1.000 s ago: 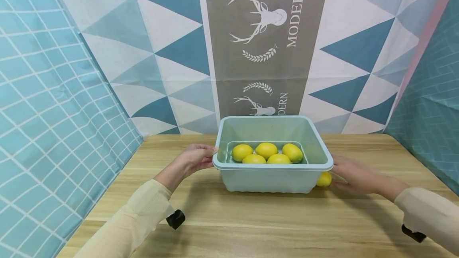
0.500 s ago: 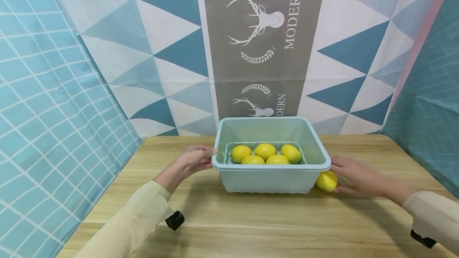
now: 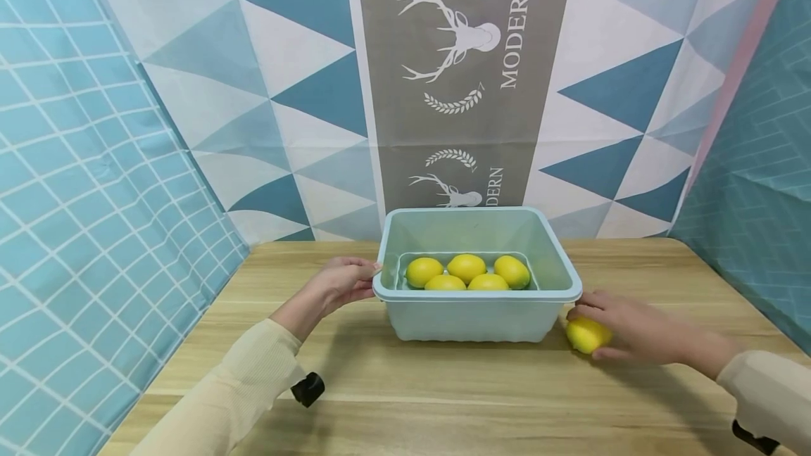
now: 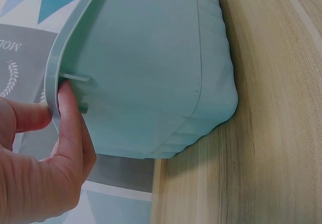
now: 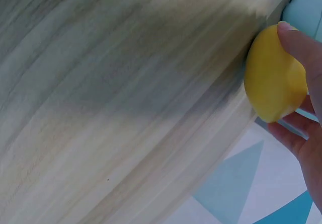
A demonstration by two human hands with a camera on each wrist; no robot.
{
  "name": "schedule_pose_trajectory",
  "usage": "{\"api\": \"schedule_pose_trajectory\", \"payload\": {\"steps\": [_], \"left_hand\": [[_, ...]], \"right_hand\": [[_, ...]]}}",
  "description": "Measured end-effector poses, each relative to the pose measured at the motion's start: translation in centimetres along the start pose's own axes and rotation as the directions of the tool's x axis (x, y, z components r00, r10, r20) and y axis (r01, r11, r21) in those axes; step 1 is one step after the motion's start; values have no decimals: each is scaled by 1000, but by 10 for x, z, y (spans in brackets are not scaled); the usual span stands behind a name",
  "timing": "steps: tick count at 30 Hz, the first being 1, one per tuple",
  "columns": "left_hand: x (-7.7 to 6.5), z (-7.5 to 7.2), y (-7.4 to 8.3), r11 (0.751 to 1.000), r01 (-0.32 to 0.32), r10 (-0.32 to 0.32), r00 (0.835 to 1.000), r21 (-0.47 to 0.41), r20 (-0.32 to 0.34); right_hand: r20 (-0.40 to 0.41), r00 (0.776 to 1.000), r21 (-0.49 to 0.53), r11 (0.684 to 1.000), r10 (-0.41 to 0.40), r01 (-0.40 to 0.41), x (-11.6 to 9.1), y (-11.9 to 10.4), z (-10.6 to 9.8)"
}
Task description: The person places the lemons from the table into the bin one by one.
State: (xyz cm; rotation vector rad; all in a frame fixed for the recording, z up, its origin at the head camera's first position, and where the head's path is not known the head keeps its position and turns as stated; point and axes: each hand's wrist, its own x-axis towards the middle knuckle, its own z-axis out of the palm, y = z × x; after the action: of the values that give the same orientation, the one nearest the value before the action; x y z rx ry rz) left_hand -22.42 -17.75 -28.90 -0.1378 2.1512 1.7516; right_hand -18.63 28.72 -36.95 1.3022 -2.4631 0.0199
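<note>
A pale green-blue plastic basin [image 3: 465,319] stands on the table with several yellow lemons [image 3: 467,268] lying on its floor. At its left end, my left hand [image 3: 336,283] pinches the rim. The left wrist view shows the thumb over the rim and the fingers of that hand [image 4: 48,171] beneath it, beside small ribs on the basin's wall [image 4: 136,58]. Just outside the basin's right end, my right hand [image 3: 646,329] holds another lemon [image 3: 587,335] between thumb and fingers. In the right wrist view this lemon [image 5: 274,75] is close to the tabletop; whether it touches cannot be told.
The wooden table [image 3: 405,400] reaches back to a patterned cloth backdrop [image 3: 469,90]. A tiled-print blue cloth [image 3: 95,195] hangs along the left side, and a teal cloth [image 3: 754,195] along the right. Black wrist straps [image 3: 308,389] show below the sleeves.
My right hand has drawn the single lemon out from beside the basin, to the right and toward me, its fingers closing round it. The left hand keeps its place on the rim.
</note>
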Motion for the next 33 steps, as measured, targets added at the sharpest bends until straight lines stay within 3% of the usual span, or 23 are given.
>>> {"api": "schedule_pose_trajectory", "payload": {"steps": [8, 15, 22, 29, 33], "left_hand": [[0, -1, 1, 1000, 2, -2, 1000, -3, 0], [1, -1, 2, 1000, 14, -14, 1000, 1, -7], [1, -1, 0, 1000, 24, -24, 1000, 2, -10], [2, -1, 1, 1000, 17, -17, 1000, 6, 0], [2, 0, 1, 1000, 23, -23, 1000, 6, -4]], "right_hand": [[2, 1000, -11, 1000, -28, 28, 5, -5, 1], [18, 999, 38, 999, -33, 32, 4, -8, 3], [132, 991, 88, 996, 13, -25, 1, -13, 6], [46, 998, 122, 992, -34, 28, -7, -12, 10], [77, 997, 154, 988, -25, 13, -13, -13, 7]]}}
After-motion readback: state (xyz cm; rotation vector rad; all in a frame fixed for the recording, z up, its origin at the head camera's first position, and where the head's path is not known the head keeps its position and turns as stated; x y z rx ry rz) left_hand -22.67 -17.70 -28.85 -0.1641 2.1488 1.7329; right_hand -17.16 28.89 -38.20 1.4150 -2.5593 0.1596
